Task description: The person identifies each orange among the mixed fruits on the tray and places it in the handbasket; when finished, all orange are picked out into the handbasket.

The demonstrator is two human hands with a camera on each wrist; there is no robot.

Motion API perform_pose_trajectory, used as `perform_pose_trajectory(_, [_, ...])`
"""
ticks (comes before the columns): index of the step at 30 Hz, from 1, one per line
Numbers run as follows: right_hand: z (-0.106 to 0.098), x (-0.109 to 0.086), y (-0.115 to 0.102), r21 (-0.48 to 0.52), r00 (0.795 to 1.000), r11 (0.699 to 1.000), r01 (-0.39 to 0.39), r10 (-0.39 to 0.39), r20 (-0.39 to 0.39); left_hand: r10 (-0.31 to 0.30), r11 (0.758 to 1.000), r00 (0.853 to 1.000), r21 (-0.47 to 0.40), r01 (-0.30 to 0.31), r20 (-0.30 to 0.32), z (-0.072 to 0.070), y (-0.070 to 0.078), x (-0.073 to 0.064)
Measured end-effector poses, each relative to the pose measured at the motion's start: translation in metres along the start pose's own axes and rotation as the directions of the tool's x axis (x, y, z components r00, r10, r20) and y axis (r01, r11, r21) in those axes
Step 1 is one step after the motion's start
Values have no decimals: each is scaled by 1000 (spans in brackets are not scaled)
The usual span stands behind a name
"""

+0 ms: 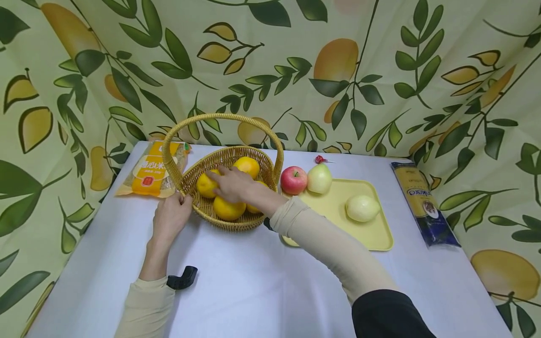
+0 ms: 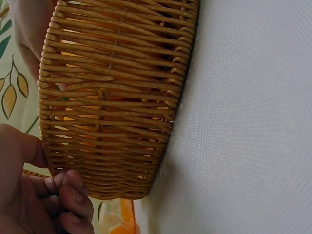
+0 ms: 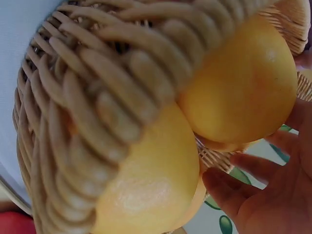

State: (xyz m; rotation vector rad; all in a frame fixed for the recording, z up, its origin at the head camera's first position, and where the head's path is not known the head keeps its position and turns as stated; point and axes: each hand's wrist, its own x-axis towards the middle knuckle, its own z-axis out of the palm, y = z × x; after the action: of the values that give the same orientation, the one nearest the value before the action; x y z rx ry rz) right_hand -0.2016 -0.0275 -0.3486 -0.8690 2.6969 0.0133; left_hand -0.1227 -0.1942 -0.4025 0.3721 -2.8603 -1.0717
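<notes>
A woven wicker basket (image 1: 230,228) with a tall arched handle holds several oranges (image 1: 246,167). My left hand (image 1: 172,213) grips the rim at its left end; in the left wrist view, the thumb lies over the rim and the fingers (image 2: 75,197) curl in below it. My right hand (image 1: 236,184) reaches over the front rim into the basket, its fingertips at the leftmost orange (image 1: 207,184). In the right wrist view, the fingers of that hand are loosely spread beside two large oranges (image 3: 239,83), not wrapped round either.
Right of the basket lies a yellow tray (image 1: 325,206) with a pale pear (image 1: 362,208) on it. A red apple (image 1: 294,180) and another pear (image 1: 319,178) sit at its back left. Behind is a red lollipop (image 1: 320,159). Packaged food bags flank the table: orange (image 1: 152,169), dark blue (image 1: 424,204).
</notes>
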Motion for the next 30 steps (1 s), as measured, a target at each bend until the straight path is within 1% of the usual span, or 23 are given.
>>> perform_pose_trajectory(3, [1,-1,-2,-4,1000,1000,11,-11,25,2,1000,1000,-1,-2,-1,0,0,1])
perform_pose_trajectory(10, [1,-4,-6,-30,999,999,17,-16,28,-3,1000,1000,3,2,5,-1,1,0])
perform_pose_trajectory(17, [3,-8,-9,-85,998,995,53,-52,20,-3,1000,1000,3,3,16,-1,0,1])
perform_pose_trajectory(23, [2,-10,-9,-71,998,996,54,-53,20,-4,1000,1000,-1,4,16,-1,-1,1])
perform_pose_trajectory(27, [0,-16,-6,-55,997,996,76,-76,-6,-9,1000,1000,3,8,17,0,-1,1])
perform_pose_trajectory(30, [-3,-28,0,-44,992,993,111,-114,-53,-10,1000,1000,7,10,18,-1,-1,1])
